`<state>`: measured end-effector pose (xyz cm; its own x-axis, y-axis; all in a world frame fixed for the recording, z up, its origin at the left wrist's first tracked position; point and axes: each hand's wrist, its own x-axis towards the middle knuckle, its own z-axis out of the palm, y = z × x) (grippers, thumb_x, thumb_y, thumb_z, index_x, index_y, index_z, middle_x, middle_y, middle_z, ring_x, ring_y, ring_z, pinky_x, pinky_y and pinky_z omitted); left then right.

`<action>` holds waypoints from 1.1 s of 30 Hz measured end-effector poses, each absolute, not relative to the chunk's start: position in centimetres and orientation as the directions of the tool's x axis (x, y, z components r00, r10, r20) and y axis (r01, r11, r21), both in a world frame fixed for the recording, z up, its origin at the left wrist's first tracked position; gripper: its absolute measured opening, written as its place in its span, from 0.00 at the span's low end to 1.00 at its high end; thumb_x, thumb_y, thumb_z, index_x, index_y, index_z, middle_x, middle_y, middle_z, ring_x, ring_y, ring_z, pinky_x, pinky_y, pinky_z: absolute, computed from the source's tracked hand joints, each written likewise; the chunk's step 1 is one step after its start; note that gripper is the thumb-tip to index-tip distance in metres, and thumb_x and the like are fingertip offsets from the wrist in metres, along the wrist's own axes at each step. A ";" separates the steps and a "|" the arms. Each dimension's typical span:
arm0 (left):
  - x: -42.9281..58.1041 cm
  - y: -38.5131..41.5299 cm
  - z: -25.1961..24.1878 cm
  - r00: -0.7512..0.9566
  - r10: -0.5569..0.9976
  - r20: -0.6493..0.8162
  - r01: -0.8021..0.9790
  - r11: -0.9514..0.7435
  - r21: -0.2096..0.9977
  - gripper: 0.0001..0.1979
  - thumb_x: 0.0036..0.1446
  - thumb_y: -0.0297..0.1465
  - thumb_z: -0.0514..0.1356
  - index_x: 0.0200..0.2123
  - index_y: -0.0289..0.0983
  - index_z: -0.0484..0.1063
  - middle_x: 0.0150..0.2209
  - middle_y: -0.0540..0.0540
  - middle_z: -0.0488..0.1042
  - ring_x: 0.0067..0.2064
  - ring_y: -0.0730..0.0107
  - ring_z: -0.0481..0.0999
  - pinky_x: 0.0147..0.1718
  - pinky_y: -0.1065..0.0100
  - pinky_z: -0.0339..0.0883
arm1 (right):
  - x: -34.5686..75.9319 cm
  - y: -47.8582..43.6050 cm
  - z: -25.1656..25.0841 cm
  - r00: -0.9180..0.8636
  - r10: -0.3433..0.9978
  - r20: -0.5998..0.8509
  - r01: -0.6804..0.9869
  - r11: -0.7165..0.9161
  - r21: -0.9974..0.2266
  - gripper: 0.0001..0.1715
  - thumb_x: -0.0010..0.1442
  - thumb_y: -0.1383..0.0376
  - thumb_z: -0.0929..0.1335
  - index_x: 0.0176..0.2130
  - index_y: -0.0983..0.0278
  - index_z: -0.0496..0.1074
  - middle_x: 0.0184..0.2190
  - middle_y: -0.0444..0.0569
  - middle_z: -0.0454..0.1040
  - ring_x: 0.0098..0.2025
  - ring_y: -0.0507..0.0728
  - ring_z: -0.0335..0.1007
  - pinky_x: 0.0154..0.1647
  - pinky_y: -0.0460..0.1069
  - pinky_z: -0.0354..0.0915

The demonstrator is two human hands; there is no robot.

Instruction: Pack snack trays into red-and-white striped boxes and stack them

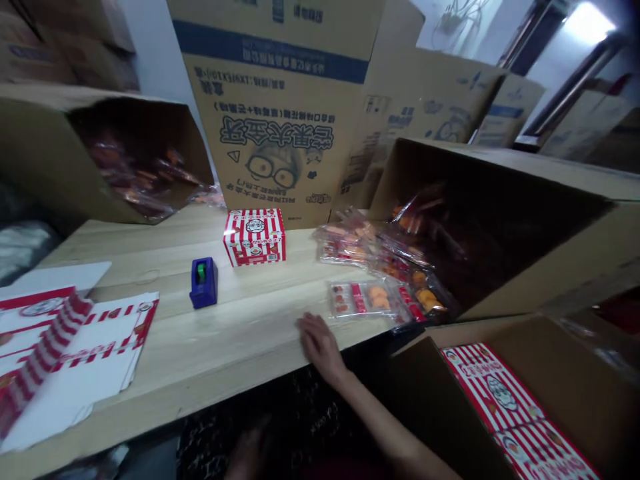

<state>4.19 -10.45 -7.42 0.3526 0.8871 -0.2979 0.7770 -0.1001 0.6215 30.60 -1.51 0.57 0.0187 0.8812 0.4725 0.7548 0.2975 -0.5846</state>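
A ceiling light (587,23) far ahead and to the right of the hands burns out to white glare, and the wall around it is washed pale. The wooden tabletop (200,347) around the hands is evenly but dimly lit, with only faint shadows. Deep shadow fills the open carton (495,227) ahead and right of the hands. The plastic packets (375,297) just ahead of the upper hand (320,347) catch small highlights. The lower hand (250,453) sits dark and blurred against the bottom edge. Wide-lens distortion bends and stretches the cartons toward the picture's edges, and fine detail looks soft throughout.
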 end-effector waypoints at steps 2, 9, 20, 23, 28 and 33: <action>1.9 -11.5 -8.0 0.320 0.902 -0.289 0.733 -0.043 0.679 0.16 0.63 0.41 0.62 0.52 0.48 0.78 0.54 0.44 0.81 0.56 0.53 0.80 0.58 0.50 0.75 | 33.3 -2.8 0.5 0.062 0.869 0.491 0.791 0.258 -0.555 0.21 0.70 0.69 0.61 0.56 0.59 0.76 0.57 0.53 0.79 0.67 0.62 0.67 0.72 0.68 0.56; -4.0 -12.6 3.1 0.034 0.992 0.118 0.750 -0.104 0.653 0.20 0.69 0.44 0.52 0.50 0.44 0.81 0.49 0.46 0.84 0.51 0.59 0.83 0.53 0.61 0.78 | 35.7 -3.1 -1.3 0.053 0.834 0.549 0.818 0.279 -0.503 0.24 0.70 0.63 0.60 0.56 0.68 0.77 0.62 0.65 0.73 0.73 0.74 0.53 0.72 0.79 0.39; -18.2 6.0 12.9 -0.605 0.765 0.219 0.781 0.518 0.347 0.25 0.66 0.38 0.63 0.61 0.30 0.69 0.65 0.29 0.68 0.68 0.42 0.65 0.65 0.39 0.62 | 36.8 -2.2 -4.3 -0.152 0.820 0.551 0.953 0.269 -0.138 0.36 0.70 0.56 0.52 0.63 0.69 0.72 0.66 0.62 0.69 0.75 0.75 0.48 0.73 0.75 0.42; -19.5 7.4 12.4 -0.628 0.765 0.141 0.754 0.553 0.353 0.17 0.67 0.38 0.64 0.53 0.34 0.74 0.54 0.39 0.76 0.54 0.55 0.77 0.55 0.47 0.73 | 37.0 -2.0 -4.7 -0.160 0.824 0.544 0.926 0.316 -0.206 0.34 0.68 0.56 0.55 0.63 0.62 0.73 0.65 0.59 0.70 0.75 0.74 0.48 0.72 0.78 0.42; -20.7 6.2 13.0 -0.635 0.744 0.208 0.730 0.490 0.476 0.13 0.68 0.37 0.62 0.47 0.33 0.75 0.45 0.42 0.78 0.48 0.58 0.78 0.52 0.49 0.73 | 37.7 -1.9 -4.9 -0.129 0.830 0.542 0.901 0.327 -0.286 0.33 0.67 0.55 0.57 0.62 0.59 0.74 0.66 0.57 0.70 0.75 0.76 0.49 0.71 0.79 0.42; -18.6 1.0 15.2 -0.683 0.608 0.404 0.658 0.273 0.702 0.21 0.75 0.38 0.44 0.49 0.34 0.73 0.41 0.38 0.78 0.47 0.56 0.78 0.49 0.58 0.69 | 37.8 -2.4 -3.9 -0.104 0.858 0.503 0.819 0.361 -0.446 0.30 0.69 0.52 0.59 0.63 0.57 0.73 0.71 0.56 0.62 0.75 0.80 0.48 0.68 0.86 0.35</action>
<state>-18.58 1.01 15.17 -0.6835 0.6080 0.4040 0.6580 0.2735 0.7016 37.77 -2.41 -3.87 -0.1044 0.8582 0.5026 0.8187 0.3610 -0.4465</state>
